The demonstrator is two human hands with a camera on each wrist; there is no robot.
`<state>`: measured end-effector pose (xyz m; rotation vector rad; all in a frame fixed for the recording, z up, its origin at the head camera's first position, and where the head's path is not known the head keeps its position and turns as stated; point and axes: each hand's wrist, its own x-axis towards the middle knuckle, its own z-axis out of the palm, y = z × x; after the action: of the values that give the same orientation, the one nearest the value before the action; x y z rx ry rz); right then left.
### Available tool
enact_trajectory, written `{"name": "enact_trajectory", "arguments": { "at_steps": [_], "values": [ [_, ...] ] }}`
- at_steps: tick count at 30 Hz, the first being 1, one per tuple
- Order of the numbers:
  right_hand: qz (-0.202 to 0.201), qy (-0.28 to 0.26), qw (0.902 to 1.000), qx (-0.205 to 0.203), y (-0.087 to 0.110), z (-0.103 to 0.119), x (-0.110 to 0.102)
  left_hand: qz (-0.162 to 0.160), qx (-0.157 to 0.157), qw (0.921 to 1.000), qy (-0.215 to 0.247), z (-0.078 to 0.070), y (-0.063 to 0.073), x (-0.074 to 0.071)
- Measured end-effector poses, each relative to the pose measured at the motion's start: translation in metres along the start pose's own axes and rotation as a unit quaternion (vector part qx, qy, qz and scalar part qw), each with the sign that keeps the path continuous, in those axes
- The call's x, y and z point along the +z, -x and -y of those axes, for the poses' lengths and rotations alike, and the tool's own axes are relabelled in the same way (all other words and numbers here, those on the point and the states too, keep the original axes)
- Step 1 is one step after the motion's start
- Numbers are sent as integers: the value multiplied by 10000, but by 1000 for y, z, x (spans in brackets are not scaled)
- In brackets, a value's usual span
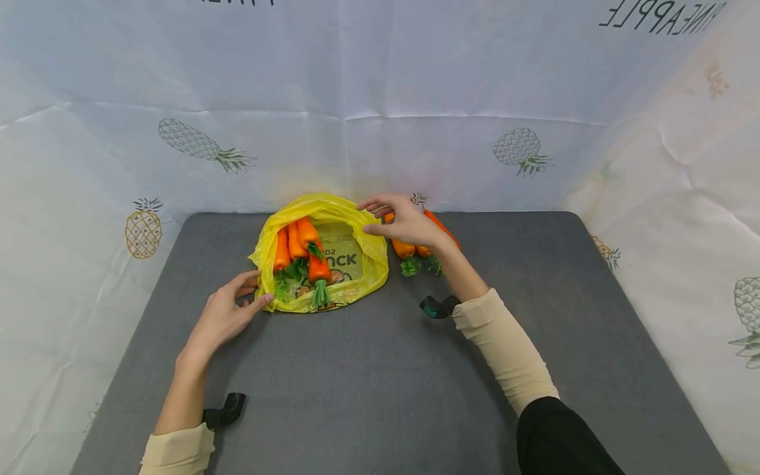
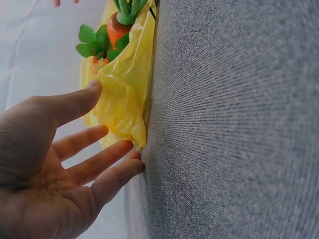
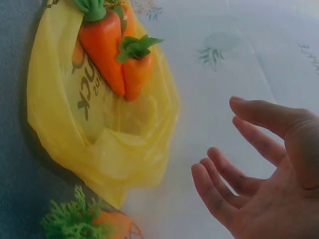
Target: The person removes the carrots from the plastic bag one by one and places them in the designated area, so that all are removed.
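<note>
At left edge of yellow plastic bag (image 1: 374,264), left hand (image 1: 228,310) loosely spread, nothing gripped; contact with bag unclear. Right hand (image 1: 404,221) empty, fingers parted, near bag's right rim. Bag open-mouthed on gray tabletop (image 1: 356,382); leafy-topped orange carrots (image 1: 307,232) inside, toward left. Loose carrots (image 1: 404,249) just right of bag, partly hidden by right hand. Pineapple-print sheet (image 1: 368,158) behind.

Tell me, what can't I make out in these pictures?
Head: the right hand covers part of the carrots outside the yellow bag.
Head: the top edge cuts off some lettering on the backdrop.
Left wrist: the bag's side hides most of the carrots inside.
Right wrist: the bottom edge cuts off an outside carrot.
</note>
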<state>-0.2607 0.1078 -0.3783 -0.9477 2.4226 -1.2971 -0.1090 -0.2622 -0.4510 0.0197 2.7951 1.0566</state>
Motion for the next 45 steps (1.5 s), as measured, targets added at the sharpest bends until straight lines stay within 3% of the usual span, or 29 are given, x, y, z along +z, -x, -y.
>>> {"name": "enact_trajectory", "arguments": {
  "at_steps": [17, 27, 45],
  "values": [
    [111, -175, 9997, -109, -24, 6, 25, -40, 82, 9999, 71, 2, 0, 0],
    [280, -259, 9978, -540, -40, 2, 45, -132, 330, 9991, 219, 3, 3, -1],
    [428, -552, 9976, 0, -59, -10, 76, -111, 266, 9996, 82, 4, 2, 1]
  ]
}}
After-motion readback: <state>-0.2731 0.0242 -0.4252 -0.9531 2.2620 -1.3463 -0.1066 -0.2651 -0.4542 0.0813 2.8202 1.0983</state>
